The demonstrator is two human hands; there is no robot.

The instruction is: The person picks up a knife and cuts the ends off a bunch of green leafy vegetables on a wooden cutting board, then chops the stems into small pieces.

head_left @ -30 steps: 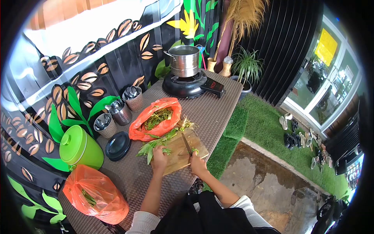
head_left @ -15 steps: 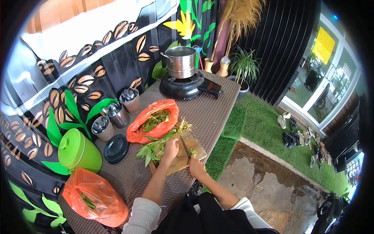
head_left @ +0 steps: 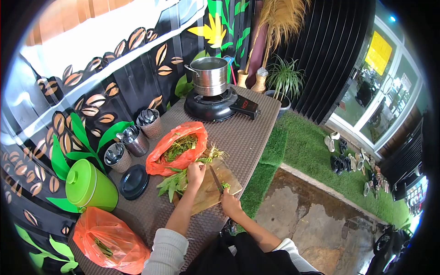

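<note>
My left hand [head_left: 196, 174] is closed over the far left part of the wooden cutting board [head_left: 208, 197], beside the orange bag's rim. Its fingers appear to pinch leafy greens [head_left: 170, 184], whose leaves spread off the board's left side. In my right hand [head_left: 231, 204] is a knife [head_left: 214, 176], its blade pointing away from me over the board. A small heap of cut green pieces [head_left: 225, 185] lies against the blade near the handle. Just beyond the board, an open orange plastic bag [head_left: 156, 158] holds more greens, with pale roots [head_left: 213, 152] beside it.
A steel pot [head_left: 210, 78] stands on a black portable stove [head_left: 208, 107] at the table's far end. Along the wall are cutlery cups [head_left: 136, 141], a dark lid [head_left: 134, 182] and a green lidded bucket [head_left: 91, 185]. Another orange bag [head_left: 112, 240] sits near left.
My left hand has shifted slightly away from me, toward the open bag. My right hand and the knife have drawn back a little. The view has tilted slightly.
</note>
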